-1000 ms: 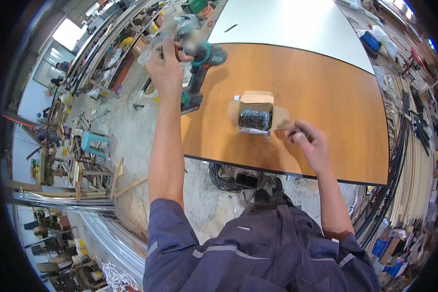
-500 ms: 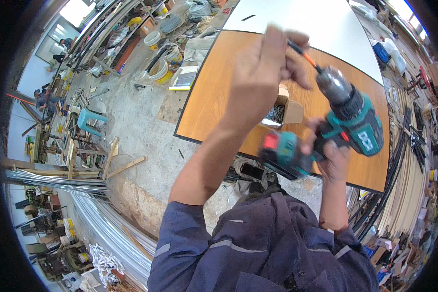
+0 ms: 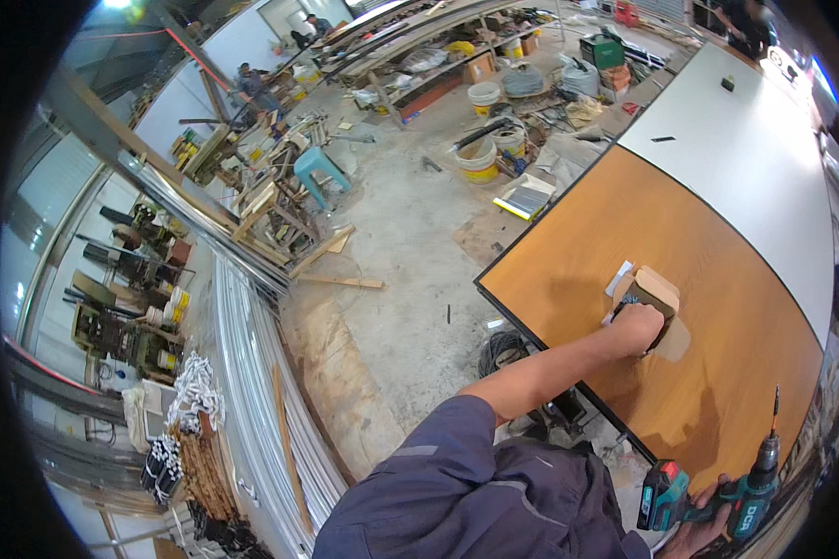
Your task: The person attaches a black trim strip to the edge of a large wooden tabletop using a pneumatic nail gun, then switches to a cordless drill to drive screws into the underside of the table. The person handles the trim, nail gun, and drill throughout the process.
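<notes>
Near the front edge of the brown bench (image 3: pixel 569 256), left-hand grip (image 3: pixel 638 328) is down at the mouth of an open cardboard box (image 3: pixel 658 286). Fingertips hidden inside, so can't tell if it's pinching anything or loose. Box sits on the bench directly under and around those fingers, flaps spread; dark fasteners (image 3: pixel 627 300) just show at the left of the knuckles, partly covered. White slip (image 3: pixel 618 278) beside the box, left side.

Right-hand grip (image 3: pixel 703 535) is closed around the handle of a teal-and-black drill (image 3: pixel 751 504), low at lower right. Handle sits in the fingers; battery pack (image 3: pixel 663 495) sticks out left of the hand, chuck (image 3: pixel 767 456) and bit (image 3: pixel 777 408) to its right, bit pointing away from the body. Drill is well apart from the box, nearer the body. White panel (image 3: pixel 746 140) lies beyond the brown top.
</notes>
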{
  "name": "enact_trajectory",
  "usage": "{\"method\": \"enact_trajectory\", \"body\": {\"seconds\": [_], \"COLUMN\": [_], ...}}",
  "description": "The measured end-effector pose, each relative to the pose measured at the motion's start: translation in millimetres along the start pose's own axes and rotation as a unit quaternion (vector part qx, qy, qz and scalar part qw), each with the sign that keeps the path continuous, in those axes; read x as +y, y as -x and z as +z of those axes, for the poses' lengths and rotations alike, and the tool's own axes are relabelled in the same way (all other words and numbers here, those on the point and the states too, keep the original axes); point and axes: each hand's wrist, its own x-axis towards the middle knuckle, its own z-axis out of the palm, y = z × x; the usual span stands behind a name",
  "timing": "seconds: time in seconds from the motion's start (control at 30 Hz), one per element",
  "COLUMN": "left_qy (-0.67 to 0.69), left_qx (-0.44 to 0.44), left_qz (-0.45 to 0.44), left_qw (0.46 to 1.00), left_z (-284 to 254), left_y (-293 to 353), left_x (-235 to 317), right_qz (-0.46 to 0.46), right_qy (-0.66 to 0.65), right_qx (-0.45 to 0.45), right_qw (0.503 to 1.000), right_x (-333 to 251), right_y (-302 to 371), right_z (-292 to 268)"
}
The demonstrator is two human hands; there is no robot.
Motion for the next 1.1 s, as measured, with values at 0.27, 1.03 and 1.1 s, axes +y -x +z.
{"method": "enact_trajectory", "body": {"seconds": [0.27, 1.03, 1.1], "left_qy": [-0.043, 0.301, 0.427], "left_qx": [0.013, 0.342, 0.3], "left_qz": [-0.062, -0.008, -0.022], "left_qw": [0.997, 0.89, 0.853], "left_z": [-8.8, 35.1, 21.6], "left_y": [-3.4, -61.3, -36.6], "left_x": [20.1, 119.2, 125.7], "right_qz": [-0.035, -0.031, -0.03], "right_qy": [0.092, 0.103, 0.113], "right_qx": [0.03, -0.037, -0.022], "right_qw": [0.995, 0.993, 0.993], "right_x": [1.0, -51.2, -52.6], "right_y": [-32.8, -35.1, -33.8], "right_z": [-27.9, -102.7, -98.6]}}
